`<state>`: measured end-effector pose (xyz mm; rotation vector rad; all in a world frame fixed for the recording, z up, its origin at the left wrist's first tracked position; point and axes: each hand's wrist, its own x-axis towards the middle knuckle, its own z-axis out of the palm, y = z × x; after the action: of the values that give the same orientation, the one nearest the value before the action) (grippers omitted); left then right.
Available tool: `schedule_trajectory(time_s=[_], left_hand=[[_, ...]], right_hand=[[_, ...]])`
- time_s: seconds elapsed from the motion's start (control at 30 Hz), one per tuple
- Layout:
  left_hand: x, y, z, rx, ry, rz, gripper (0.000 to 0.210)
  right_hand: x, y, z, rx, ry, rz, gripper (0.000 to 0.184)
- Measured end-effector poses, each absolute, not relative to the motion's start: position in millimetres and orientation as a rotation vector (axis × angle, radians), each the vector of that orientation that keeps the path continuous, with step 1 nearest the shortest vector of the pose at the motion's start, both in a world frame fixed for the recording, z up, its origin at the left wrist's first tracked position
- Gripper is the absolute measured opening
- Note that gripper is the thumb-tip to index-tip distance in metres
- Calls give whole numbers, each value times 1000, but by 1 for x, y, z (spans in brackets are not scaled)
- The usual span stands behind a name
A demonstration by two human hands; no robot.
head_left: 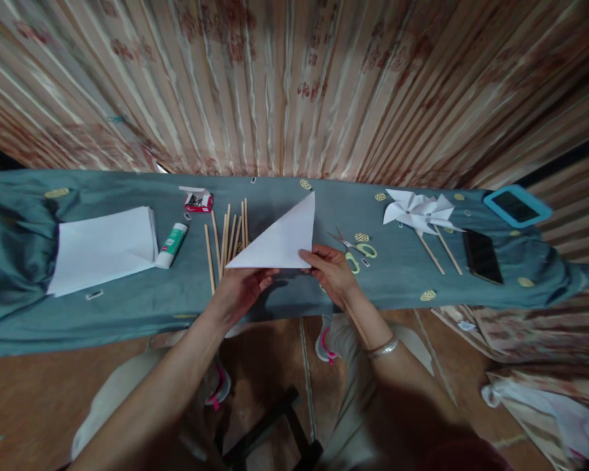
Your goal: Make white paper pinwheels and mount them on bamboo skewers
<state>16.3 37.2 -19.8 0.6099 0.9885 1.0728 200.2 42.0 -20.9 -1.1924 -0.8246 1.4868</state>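
A sheet of white paper (287, 235), folded into a triangle, is held up over the near half of the table, its tall side to the right. My right hand (332, 271) pinches its lower right corner, thumb on the front face. My left hand (238, 294) grips the bottom edge from below, its fingers partly hidden behind the paper. Just left of the paper lie several thin wooden sticks (224, 242), some partly covered by it. Scissors (351, 248) with pale green handles rest open to the right of my right hand.
A stack of white paper (105, 248) lies at the left beside a glue stick (171, 245). Behind stands a small red box (199, 201) of pins. Rightward are white paper pinwheels (419, 210) on sticks, a black phone (481, 255) and a blue-framed device (517, 205).
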Motion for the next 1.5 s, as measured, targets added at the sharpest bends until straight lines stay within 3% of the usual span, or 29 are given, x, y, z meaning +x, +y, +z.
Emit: schedule_trajectory(time_s=[0.33, 0.5, 0.63, 0.8, 1.37, 1.5], left_hand=[[38, 35, -22, 588, 921, 1132, 31], [21, 50, -28, 663, 1067, 1324, 61], [9, 50, -30, 1211, 1200, 1323, 80], [12, 42, -26, 1448, 1212, 1119, 66], [9, 41, -29, 1486, 1237, 1150, 24], [10, 39, -24, 1424, 1250, 1192, 15]], right_hand=[[193, 42, -26, -1180, -798, 1414, 30], [205, 47, -27, -1263, -871, 1287, 32], [211, 49, -26, -1276, -913, 1241, 31], [212, 49, -26, -1287, -963, 1235, 31], [211, 46, -24, -1255, -975, 1298, 52], [211, 45, -22, -1261, -959, 1315, 49]])
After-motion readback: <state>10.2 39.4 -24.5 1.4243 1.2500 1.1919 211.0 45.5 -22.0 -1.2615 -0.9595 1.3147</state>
